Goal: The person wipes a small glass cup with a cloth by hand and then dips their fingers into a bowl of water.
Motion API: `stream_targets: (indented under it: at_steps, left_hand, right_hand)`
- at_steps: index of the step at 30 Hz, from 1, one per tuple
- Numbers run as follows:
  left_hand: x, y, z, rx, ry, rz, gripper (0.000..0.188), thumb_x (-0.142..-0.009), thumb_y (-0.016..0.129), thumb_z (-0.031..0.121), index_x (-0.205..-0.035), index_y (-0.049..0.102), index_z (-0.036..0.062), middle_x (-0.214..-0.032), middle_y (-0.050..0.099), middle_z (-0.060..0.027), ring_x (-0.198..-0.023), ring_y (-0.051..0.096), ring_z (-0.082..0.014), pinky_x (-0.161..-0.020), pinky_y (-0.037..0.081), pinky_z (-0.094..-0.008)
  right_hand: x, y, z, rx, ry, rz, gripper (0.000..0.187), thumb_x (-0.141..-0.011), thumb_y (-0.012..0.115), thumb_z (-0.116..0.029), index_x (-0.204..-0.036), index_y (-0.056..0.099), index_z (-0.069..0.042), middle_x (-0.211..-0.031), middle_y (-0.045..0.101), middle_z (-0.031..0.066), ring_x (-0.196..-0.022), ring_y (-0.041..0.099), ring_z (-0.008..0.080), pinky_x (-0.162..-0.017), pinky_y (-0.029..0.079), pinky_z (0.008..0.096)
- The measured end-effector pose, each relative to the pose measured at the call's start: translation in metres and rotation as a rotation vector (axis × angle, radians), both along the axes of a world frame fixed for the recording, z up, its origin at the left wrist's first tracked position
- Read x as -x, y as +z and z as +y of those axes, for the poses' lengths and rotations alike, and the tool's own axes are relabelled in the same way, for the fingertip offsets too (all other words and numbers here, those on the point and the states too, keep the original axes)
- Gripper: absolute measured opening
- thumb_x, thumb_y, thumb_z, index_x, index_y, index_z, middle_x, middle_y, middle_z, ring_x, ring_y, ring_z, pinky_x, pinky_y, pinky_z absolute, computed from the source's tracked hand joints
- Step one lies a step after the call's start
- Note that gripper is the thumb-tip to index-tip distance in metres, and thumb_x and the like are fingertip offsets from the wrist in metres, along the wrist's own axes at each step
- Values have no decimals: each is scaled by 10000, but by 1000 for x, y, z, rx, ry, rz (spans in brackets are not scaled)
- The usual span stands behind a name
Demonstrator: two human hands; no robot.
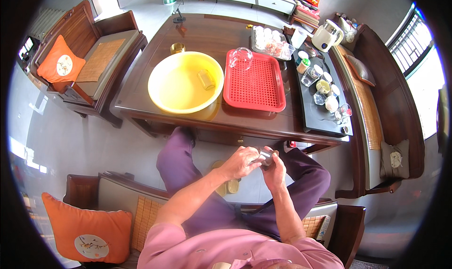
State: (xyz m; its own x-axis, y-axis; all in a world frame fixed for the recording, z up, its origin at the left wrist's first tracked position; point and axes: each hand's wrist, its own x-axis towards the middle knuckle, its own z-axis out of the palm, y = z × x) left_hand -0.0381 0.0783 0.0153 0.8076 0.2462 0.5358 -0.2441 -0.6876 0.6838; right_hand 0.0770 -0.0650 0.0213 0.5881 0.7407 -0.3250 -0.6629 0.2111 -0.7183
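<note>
Over my lap, between my knees, both hands hold a clear drinking glass. My left hand is closed at its left end, with fingertips against the mouth or inside it; I cannot tell which. Wrapped around the other side is my right hand. Ahead on the table stands a yellow basin, in which another glass lies tilted. Beside it is a red perforated tray bearing a clear glass mug or similar glassware near its far left corner.
The dark wooden table stands just beyond my knees. On its right, a black tea tray carries several cups and small jars, with a white kettle behind. A brass-coloured cup sits behind the basin. Wooden sofas flank the table.
</note>
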Motion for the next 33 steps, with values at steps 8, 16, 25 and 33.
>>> stream_targets:
  at_steps: [8,16,25,33]
  left_hand:
    - [0,-6,2,206,33,117,183,-889,696,189,-1020,699,62,-938,709,-91,-928,669,-287,-876,470,-387]
    - [3,5,0,375,-74,162,236,-821,661,83,-1035,642,-14,-931,694,-196,-876,661,-400,-758,519,-446]
    - [15,20,1,549,-151,209,188,-864,687,103,-1016,660,-6,-955,702,-182,-903,659,-379,-816,514,-431]
    - [10,10,4,393,-214,154,116,-873,696,135,-923,701,31,-944,711,-124,-945,644,-316,-884,489,-421]
  right_hand:
    - [9,11,6,314,-211,-697,344,-993,492,-113,-1313,585,-30,-1239,607,94,-1172,549,165,-975,439,313]
    - [27,24,16,377,90,-1594,534,-896,569,-108,-1409,463,-9,-1355,526,196,-1266,473,381,-1074,379,456]
    - [18,32,30,519,119,-1436,382,-1009,464,-262,-1266,576,-1,-1147,643,197,-1063,626,361,-923,488,398]
    - [-2,24,22,421,274,-915,405,-1038,455,-324,-1236,601,-2,-1104,664,121,-983,615,192,-896,486,315]
